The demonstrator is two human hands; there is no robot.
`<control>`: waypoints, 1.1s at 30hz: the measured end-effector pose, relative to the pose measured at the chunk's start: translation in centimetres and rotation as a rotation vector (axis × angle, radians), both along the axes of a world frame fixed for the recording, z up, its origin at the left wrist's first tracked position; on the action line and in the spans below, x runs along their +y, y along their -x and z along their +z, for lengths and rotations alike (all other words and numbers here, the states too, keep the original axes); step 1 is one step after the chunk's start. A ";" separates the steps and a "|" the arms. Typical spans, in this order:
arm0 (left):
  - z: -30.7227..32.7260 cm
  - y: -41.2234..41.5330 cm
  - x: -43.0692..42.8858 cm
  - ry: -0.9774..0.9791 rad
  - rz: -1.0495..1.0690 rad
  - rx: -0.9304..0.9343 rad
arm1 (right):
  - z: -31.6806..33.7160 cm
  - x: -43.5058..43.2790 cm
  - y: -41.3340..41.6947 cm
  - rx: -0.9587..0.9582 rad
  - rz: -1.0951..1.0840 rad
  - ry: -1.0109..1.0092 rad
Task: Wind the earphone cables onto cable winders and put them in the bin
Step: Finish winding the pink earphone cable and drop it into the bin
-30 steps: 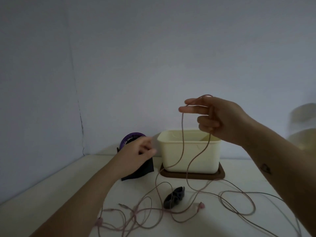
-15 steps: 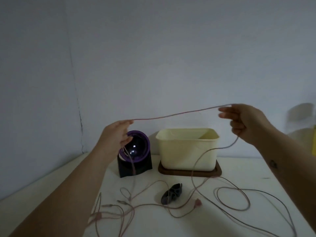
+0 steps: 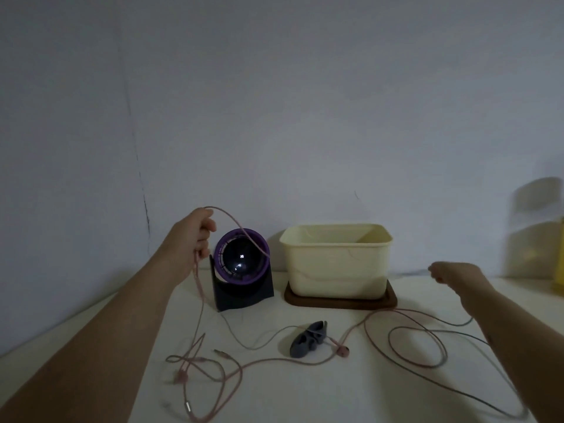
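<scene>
- Left hand (image 3: 195, 239): hanging raised beside the purple-ringed gadget, with its fingers curling round the pink earphone cable (image 3: 199, 297) and gripping it.
- Pink earphone cable: one stretch is arcing from the top of that fist down across the front of the gadget. Another is dropping straight from the fist to the table (image 3: 305, 398), where the rest is lying in loose tangles with a jack plug (image 3: 220, 352) showing among them.
- Right hand (image 3: 451, 276): hovering low, to the right of the bin. It is smeared by motion blur, so I cannot tell whether it is gripping anything or is let go.
- Cable winder (image 3: 308, 338): small and dark grey, lying on the table in front of the bin with cable running up to it and a pink earbud (image 3: 344, 352) just beside it.
- Further cable loops (image 3: 390, 337): sprawling over the table's right side, below the right forearm.
- Bin (image 3: 335, 270): cream and open-topped, sitting on a brown tray (image 3: 340, 303) by the wall.
- Purple-ringed gadget (image 3: 241, 261): a dark dome on a black stand, standing left of the bin.
</scene>
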State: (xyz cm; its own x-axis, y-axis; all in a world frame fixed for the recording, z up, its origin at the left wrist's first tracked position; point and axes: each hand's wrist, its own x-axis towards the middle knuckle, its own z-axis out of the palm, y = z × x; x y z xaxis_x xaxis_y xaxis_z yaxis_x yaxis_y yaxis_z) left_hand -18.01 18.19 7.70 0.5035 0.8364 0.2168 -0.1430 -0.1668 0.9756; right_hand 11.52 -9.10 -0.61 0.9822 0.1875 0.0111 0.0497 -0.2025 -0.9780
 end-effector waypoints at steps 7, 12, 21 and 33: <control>1.8 -2.6 -4.8 -0.473 -0.191 0.198 | 4.2 2.3 4.2 -0.490 -0.152 0.122; 2.6 -4.6 -8.1 -0.661 -0.251 0.274 | 9.6 5.1 13.5 -0.288 0.779 -0.242; 1.5 -2.5 -5.4 -0.781 -0.183 0.362 | 9.7 4.5 10.8 -0.314 0.764 -0.309; -1.3 0.5 0.8 -0.463 0.057 0.435 | 7.8 1.9 3.7 -0.455 0.117 -0.222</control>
